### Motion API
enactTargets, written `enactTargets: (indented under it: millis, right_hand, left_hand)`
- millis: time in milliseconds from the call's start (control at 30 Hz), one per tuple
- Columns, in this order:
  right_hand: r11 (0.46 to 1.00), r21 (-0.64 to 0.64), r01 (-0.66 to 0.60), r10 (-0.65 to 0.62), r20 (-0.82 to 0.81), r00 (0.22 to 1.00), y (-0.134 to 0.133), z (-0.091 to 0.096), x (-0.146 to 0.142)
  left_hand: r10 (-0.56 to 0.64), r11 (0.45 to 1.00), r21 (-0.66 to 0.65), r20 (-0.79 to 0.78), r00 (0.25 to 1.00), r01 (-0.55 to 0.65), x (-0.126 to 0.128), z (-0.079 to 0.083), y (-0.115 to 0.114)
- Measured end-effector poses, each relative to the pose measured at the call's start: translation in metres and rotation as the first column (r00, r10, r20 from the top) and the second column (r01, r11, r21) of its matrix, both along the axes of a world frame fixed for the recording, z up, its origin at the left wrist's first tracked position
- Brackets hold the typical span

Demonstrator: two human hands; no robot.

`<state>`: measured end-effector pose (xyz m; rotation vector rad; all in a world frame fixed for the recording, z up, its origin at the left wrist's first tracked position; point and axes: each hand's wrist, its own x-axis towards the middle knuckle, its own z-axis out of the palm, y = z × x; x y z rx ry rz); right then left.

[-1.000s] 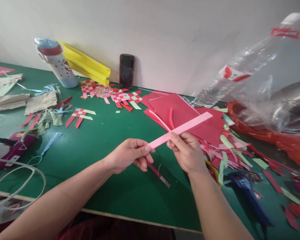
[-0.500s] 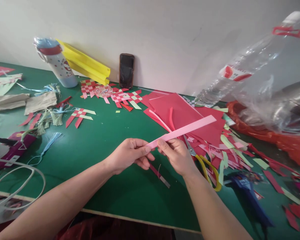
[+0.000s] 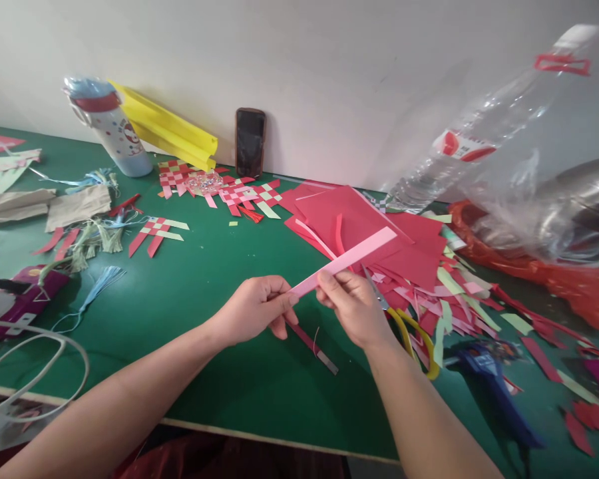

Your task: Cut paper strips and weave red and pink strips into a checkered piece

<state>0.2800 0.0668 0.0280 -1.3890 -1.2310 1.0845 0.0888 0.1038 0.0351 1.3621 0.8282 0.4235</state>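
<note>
Both my hands pinch one long pink paper strip (image 3: pixel 359 253) above the green table (image 3: pixel 204 279). My left hand (image 3: pixel 257 309) grips its near end with closed fingers. My right hand (image 3: pixel 352 306) pinches the strip a little further along. The free end points up and right over a pile of red paper sheets (image 3: pixel 369 226). Yellow-handled scissors (image 3: pixel 404 326) lie just right of my right hand. A dark red strip (image 3: pixel 312 346) lies on the table under my hands.
Woven red-and-white paper pieces (image 3: pixel 219 189), a phone (image 3: pixel 250 142) against the wall, a bottle (image 3: pixel 107 126), yellow folded card (image 3: pixel 167 133), tassels (image 3: pixel 92 233), a purple glue gun (image 3: pixel 24 299), a blue glue gun (image 3: pixel 494 379), paper scraps (image 3: pixel 459 299) and a clear plastic bottle (image 3: pixel 479 126).
My right hand slid down the pink strip toward my left hand, uncovering the scissors. The strip's free end has dropped and swung slightly left.
</note>
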Motion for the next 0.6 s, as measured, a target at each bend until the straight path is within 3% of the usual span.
enactTargets:
  millis: [133,300,433,600]
  right_hand:
    - [0.999,0.033,0.025,-0.022,-0.097,0.995,0.002,-0.003,0.005]
    - [0.996,0.011,-0.083,0.083,0.049,0.995,-0.002,0.004,-0.001]
    - [0.991,-0.019,-0.136,0.137,0.103,0.985,-0.004,0.008,-0.009]
    - [0.998,-0.029,-0.063,0.064,0.049,0.997,-0.003,0.002,-0.004]
  left_hand:
    - [-0.02,0.996,-0.083,0.011,1.0,0.021,0.001,0.001,-0.001]
    - [-0.054,0.98,-0.189,0.059,0.997,0.064,0.003,0.007,-0.002]
    - [-0.046,0.99,-0.135,0.01,0.999,0.047,0.004,0.008,-0.003]
    - [-0.017,0.998,-0.06,-0.055,0.998,0.013,0.004,0.005,-0.003]
